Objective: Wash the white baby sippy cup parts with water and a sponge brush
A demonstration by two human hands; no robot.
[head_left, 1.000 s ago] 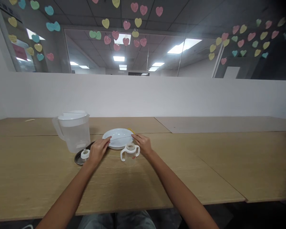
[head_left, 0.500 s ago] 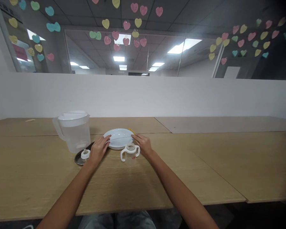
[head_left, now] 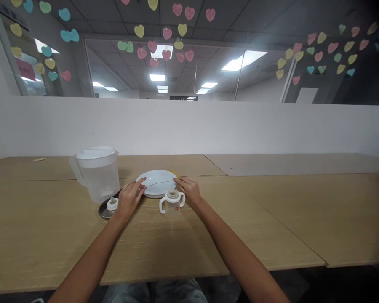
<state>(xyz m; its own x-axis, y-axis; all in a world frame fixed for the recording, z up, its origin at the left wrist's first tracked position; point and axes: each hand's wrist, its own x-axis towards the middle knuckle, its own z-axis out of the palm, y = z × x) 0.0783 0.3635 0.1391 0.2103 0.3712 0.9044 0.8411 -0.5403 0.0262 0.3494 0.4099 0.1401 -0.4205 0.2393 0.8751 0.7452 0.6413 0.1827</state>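
Note:
A thin, dark wire-like strand (head_left: 159, 183) stretches across the front of a white plate (head_left: 154, 174). My right hand (head_left: 189, 190) pinches its right end at the plate's edge, where a small yellow piece (head_left: 174, 173) shows just beyond the fingertips. At the other end, my left hand (head_left: 130, 198) holds the strand low between thumb and fingers, the index finger raised over the plate's rim. Between my hands stands a clear, lidless baby bottle (head_left: 172, 205) with two white handles. What kind of thing the strand is, I cannot tell.
Left of my left hand, a white-collared bottle nipple (head_left: 113, 204) sits on a dark round tray (head_left: 104, 211), partly hidden by that hand. Behind it stands a translucent lidded pitcher (head_left: 97, 174). A small flat wooden piece (head_left: 39, 159) lies far left on the wooden table (head_left: 255, 227).
My left index finger has lifted slightly away from the thumb. The strand bows a little more. The right hand, bottle and plate stay in place.

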